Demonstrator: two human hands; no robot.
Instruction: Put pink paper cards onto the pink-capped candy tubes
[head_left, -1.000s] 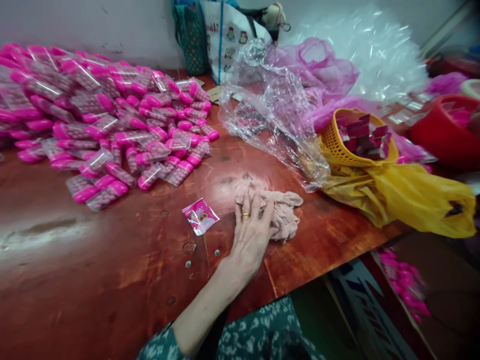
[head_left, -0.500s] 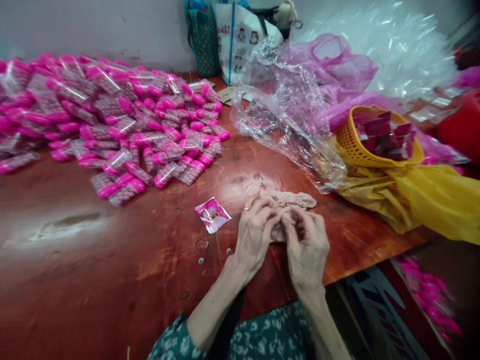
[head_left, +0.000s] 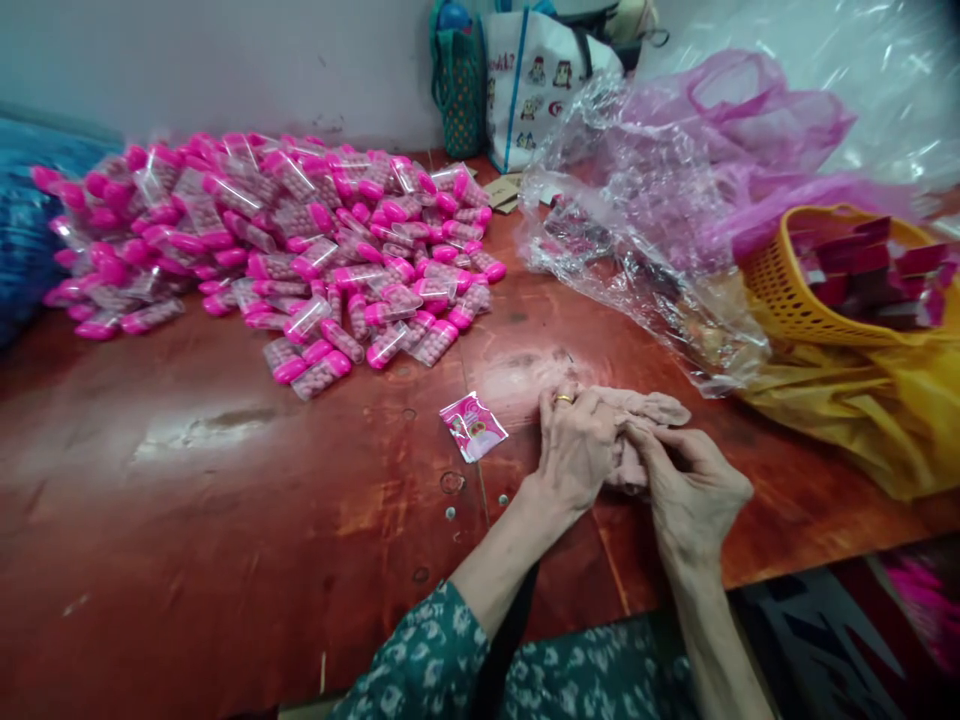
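Note:
A crumpled pinkish-beige cloth (head_left: pixel 651 404) lies on the red-brown table (head_left: pixel 247 530) under both hands. My left hand (head_left: pixel 574 445), with a ring on one finger, is closed over the cloth's left part, its fingertips partly hidden in the folds. With thumb and fingers pinched together, my right hand (head_left: pixel 697 490) grips the cloth on its right side. A small pink printed sachet (head_left: pixel 474 427) rests flat to the left of my left hand, apart from it.
A large heap of pink-capped clear capsules (head_left: pixel 322 250) filled with beads spreads at back left. To the right are crumpled clear plastic (head_left: pixel 600 220), purple mesh (head_left: pixel 765 100) and a yellow basket (head_left: pixel 787 285) of dark red packets. Bags (head_left: pixel 525 90) stand against the wall.
The view has swung left, so everything sits further right in the picture. My right hand has drawn a little away from my left and turned; both stay on the cloth.

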